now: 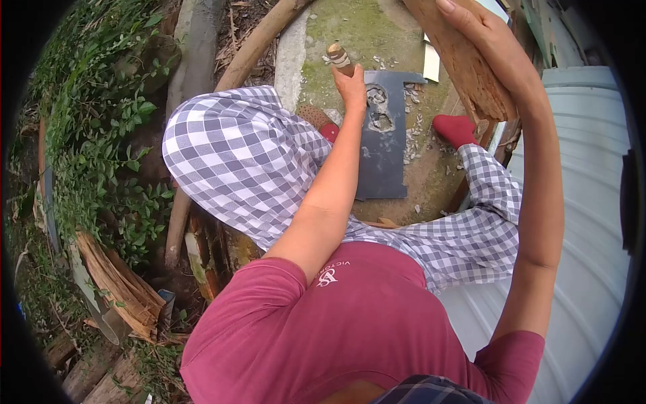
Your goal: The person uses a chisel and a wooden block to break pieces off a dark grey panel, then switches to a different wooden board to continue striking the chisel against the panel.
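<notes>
My left hand (350, 89) is closed around a short round wooden tool handle (340, 59); its frayed, pale-banded top sticks up out of the fist, and the tool's lower end is hidden. Beside this hand lies a flat dark grey board (383, 165) with two rough broken holes near its far part. At the upper right, my right hand (498, 50) grips a thick, weathered piece of wood (464, 57), raised close to the camera. The thumb lies along the wood's face, and its far end runs out of view.
Pale chips (414, 111) are scattered on the mossy concrete (397, 27) around the board. My red-socked foot (454, 130) is right of it. Pale corrugated sheeting (579, 202) covers the right side. Leafy plants (101, 101), a curved branch (252, 50) and split wood (121, 286) lie left.
</notes>
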{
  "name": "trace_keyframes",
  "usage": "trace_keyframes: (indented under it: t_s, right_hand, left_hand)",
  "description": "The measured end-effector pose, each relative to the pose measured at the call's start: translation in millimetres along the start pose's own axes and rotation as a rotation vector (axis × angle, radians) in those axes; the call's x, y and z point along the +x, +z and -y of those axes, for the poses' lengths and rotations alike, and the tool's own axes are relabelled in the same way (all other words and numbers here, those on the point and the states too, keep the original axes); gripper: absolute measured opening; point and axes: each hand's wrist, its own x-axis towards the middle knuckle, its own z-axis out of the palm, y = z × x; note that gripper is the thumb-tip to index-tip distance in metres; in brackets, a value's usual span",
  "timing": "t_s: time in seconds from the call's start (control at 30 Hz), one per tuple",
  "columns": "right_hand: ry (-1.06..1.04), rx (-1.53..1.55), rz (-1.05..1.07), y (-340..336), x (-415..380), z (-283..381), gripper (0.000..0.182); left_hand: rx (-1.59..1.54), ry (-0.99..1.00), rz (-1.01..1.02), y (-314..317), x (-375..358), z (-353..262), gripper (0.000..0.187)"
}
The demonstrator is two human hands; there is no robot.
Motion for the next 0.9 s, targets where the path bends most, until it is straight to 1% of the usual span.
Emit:
trace_keyframes:
  t_s: [0.03,0.07,0.1,0.17,0.23,0.27,0.3,0.33,0.37,0.4,0.43,0.5,0.53,0.6,0.63,0.67,0.77,0.83,0.9]
  right_hand:
    - [0.009,-0.019,0.002,-4,8,14,0.074]
    - [0.077,-0.089,0.043,-9,17,24,0.074]
    - [0.086,-0.094,0.055,2,27,39,0.074]
    - [0.057,-0.098,0.108,12,40,49,0.074]
    - [0.037,-0.099,0.11,39,53,-18,0.071]
    - [0.008,-0.172,0.293,48,49,-8,0.076]
    - [0.068,-0.42,0.415,57,49,-23,0.08]
    - [0.147,-0.62,0.52,73,56,-62,0.084]
    - [0.17,-0.541,0.525,73,52,-66,0.084]
    - [0.123,-0.526,0.495,68,54,-57,0.08]
    - [0.071,-0.512,0.475,63,57,-42,0.077]
    - [0.004,-0.447,0.445,49,65,-7,0.081]
    - [-0.072,-0.427,0.293,46,69,12,0.074]
    - [0.278,-0.327,0.238,17,94,-28,0.06]
    - [-0.231,-0.287,0.263,14,49,117,0.069]
    - [-0.232,-0.284,0.265,19,52,106,0.069]
    - [-0.435,-0.827,0.053,68,61,24,0.058]
    - [-0.025,-0.841,0.337,93,30,-29,0.063]
    - [0.001,-0.799,0.313,87,23,-31,0.064]
  left_hand:
    - [0.005,0.029,0.008,1,-3,-2,0.059]
    - [0.01,0.057,0.019,4,-6,-5,0.055]
    - [0.01,0.041,0.015,-4,-8,-6,0.055]
    - [-0.007,0.063,-0.046,-1,-9,-4,0.05]
    - [-0.018,0.068,-0.054,1,-10,-3,0.048]
    - [-0.025,0.07,-0.059,1,-11,-5,0.046]
    - [-0.026,0.076,-0.064,1,-13,-7,0.046]
    - [-0.092,0.075,-0.073,1,-17,-9,0.044]
    - [-0.161,0.076,-0.075,2,-18,-13,0.041]
    - [-0.118,0.069,-0.06,1,-20,-16,0.037]
    - [-0.132,0.072,-0.071,6,-16,-18,0.037]
    - [-0.063,0.075,-0.066,3,-20,-11,0.035]
    - [-0.003,0.06,-0.068,3,-22,-13,0.036]
    - [-0.029,0.06,-0.058,2,-26,-21,0.035]
    - [-0.063,0.07,-0.058,2,-26,-23,0.035]
    - [-0.06,0.071,-0.061,2,-26,-20,0.035]
    - [-0.067,0.088,-0.095,4,-22,-12,0.035]
    - [-0.104,0.106,-0.098,4,-20,-11,0.034]
    - [-0.097,0.112,-0.065,7,-20,-15,0.034]
